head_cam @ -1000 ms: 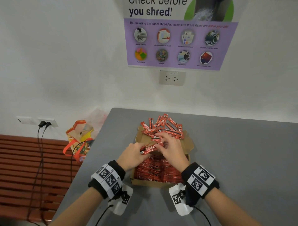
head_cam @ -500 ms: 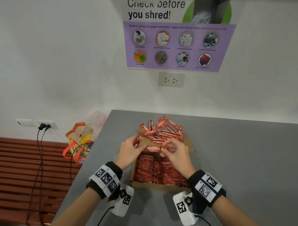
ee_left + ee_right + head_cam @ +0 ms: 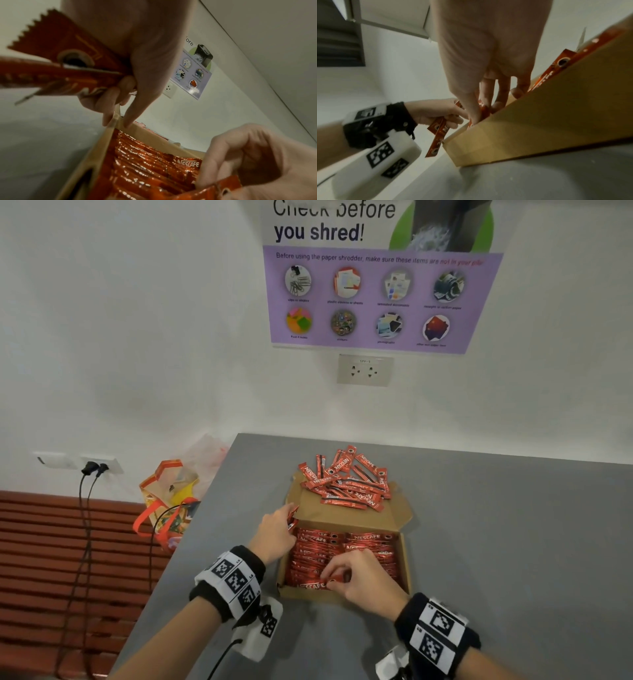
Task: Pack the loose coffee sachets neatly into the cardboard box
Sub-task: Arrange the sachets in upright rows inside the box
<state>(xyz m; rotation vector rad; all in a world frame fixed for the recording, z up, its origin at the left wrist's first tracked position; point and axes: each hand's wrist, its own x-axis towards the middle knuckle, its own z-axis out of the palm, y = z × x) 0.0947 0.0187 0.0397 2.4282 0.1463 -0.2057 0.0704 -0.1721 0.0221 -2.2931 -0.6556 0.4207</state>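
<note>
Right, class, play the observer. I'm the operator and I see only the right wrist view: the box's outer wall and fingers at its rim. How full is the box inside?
Observer: In the head view, the cardboard box holds packed rows of sachets from side to side.
Operator: Any loose ones outside it?
Observer: Yes, a pile of loose sachets lies over the open far flap.
Operator: Where is the right hand's sachet going?
Observer: The right hand pinches a single sachet lying along the near wall, on top of the rows.
</note>
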